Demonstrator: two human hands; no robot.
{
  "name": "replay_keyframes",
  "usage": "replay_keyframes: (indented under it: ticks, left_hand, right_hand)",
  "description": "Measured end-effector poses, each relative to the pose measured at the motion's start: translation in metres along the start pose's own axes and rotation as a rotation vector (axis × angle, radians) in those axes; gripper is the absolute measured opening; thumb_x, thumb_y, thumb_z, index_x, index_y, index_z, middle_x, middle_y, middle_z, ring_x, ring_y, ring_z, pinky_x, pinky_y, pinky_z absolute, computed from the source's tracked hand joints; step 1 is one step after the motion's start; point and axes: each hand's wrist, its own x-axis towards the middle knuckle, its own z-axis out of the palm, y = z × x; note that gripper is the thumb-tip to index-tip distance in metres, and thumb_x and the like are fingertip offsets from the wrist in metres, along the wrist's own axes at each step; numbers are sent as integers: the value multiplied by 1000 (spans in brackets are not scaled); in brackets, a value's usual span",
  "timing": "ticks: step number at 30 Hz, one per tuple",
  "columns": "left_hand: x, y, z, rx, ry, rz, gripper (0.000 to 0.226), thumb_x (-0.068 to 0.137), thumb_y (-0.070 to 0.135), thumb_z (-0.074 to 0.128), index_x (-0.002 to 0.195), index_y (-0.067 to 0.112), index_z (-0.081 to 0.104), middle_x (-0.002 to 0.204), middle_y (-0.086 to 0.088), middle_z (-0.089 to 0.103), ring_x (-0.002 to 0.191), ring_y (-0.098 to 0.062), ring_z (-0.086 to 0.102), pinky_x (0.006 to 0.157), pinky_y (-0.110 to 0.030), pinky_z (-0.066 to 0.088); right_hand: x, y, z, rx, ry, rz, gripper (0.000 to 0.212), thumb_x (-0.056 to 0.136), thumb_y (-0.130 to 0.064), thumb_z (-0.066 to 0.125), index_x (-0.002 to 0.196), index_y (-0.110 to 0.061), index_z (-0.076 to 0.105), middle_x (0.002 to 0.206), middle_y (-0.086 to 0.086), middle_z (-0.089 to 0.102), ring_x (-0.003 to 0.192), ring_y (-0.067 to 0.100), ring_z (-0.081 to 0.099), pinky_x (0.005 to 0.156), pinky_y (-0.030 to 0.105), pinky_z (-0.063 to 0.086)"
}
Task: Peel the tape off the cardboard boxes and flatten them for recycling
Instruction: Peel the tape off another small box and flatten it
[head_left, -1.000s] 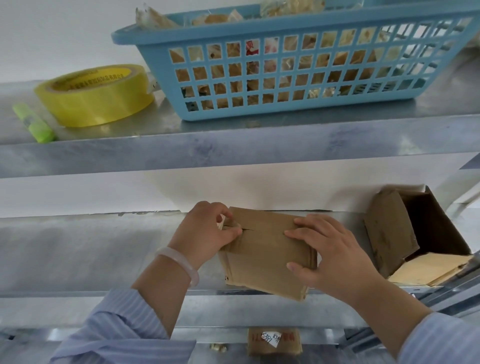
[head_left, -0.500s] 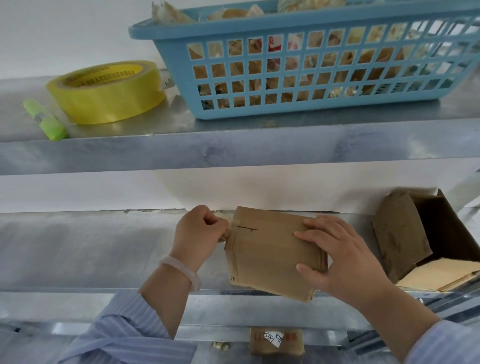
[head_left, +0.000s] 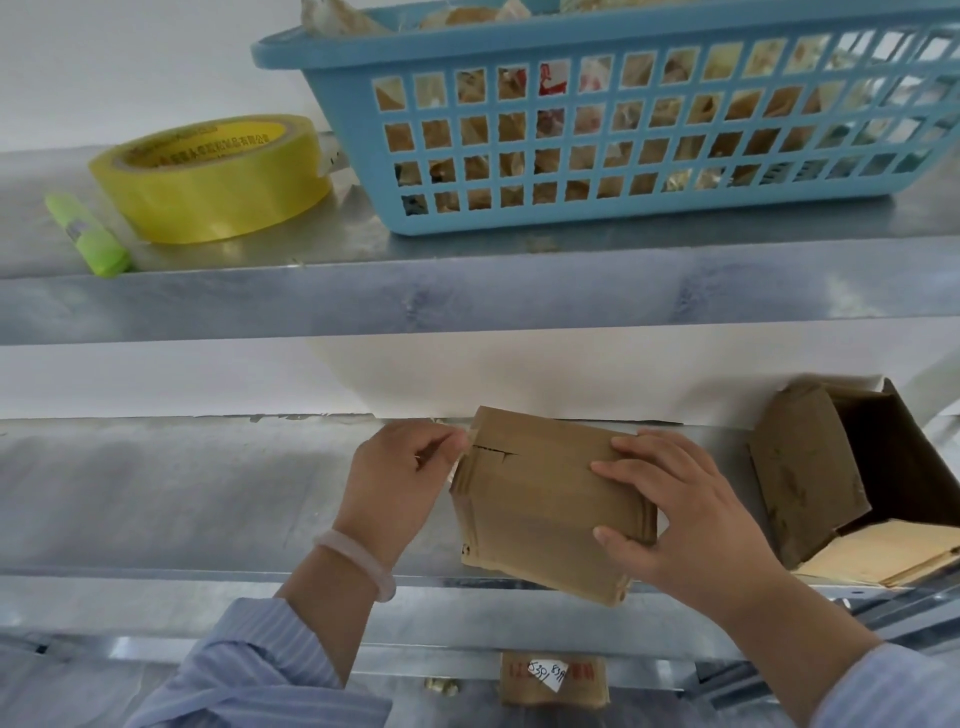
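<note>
Flanking the box (head_left: 540, 499), left hand (head_left: 400, 478) pinches its tape (head_left: 469, 435), right hand (head_left: 691, 514) grips its right edge.

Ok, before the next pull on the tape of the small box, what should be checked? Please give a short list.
1. Left hand pinches the tape at the far left corner of the small box: ok.
2. Right hand holds the small box by its right side: ok.
3. Small box is supported by the lower shelf: ok, though its near corner overhangs the front edge.
4. Tape is off the whole seam: cannot tell, as clear tape hardly shows.
5. Open box on the right stands apart from the small box: ok.
</note>
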Motion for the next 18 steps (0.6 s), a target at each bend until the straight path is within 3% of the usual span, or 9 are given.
replay_keyframes:
  ticks: [2,5,7,9,12,15,18]
  left_hand:
    - [0,2,-2,-9,-43,-9,29,93,30,53,116,34,68,89,28,61,87,14,55,69,3,37]
    - [4,-1,-10,-41,-204,-93,42,93,17,51,129,38,58,103,31,59,87,16,56,70,1,41]
    - [7,-1,-17,-140,-241,-117,42,93,16,58,126,42,57,104,28,64,88,9,63,81,-9,48]
    - [9,1,-22,-174,-157,-124,34,87,21,68,108,46,60,97,24,69,84,5,66,79,-17,51]
    - [12,9,-20,16,-13,-43,17,77,33,77,84,39,63,81,25,67,75,11,62,62,-3,41]
    - [10,15,-7,156,6,118,10,78,34,77,84,31,70,81,21,63,74,2,61,65,-6,42]
    - [10,14,2,180,-24,168,15,87,37,65,89,25,74,86,17,62,81,-3,57,74,-18,46]
  right_hand:
    - [1,0,0,0,10,-13,54,60,-36,89,111,-23,73,124,-5,61,124,24,50,103,36,37]
    - [2,0,-1,-4,18,-28,53,60,-36,89,110,-22,73,122,-3,63,122,24,51,103,29,32]
    - [2,0,-1,1,18,-31,54,60,-36,89,109,-22,74,121,-2,63,121,24,51,102,31,33]
    - [1,1,-1,-3,21,-35,54,60,-36,90,109,-21,74,121,-2,63,121,25,52,102,32,34]
    - [0,2,0,-1,14,-33,54,61,-38,89,111,-23,73,123,-4,62,122,24,50,103,32,33]
    - [0,3,0,6,12,-26,54,61,-38,88,111,-23,73,123,-5,61,123,24,49,103,34,36]
    - [0,2,0,-6,5,-36,54,62,-39,88,111,-23,73,123,-5,62,122,23,50,103,32,34]
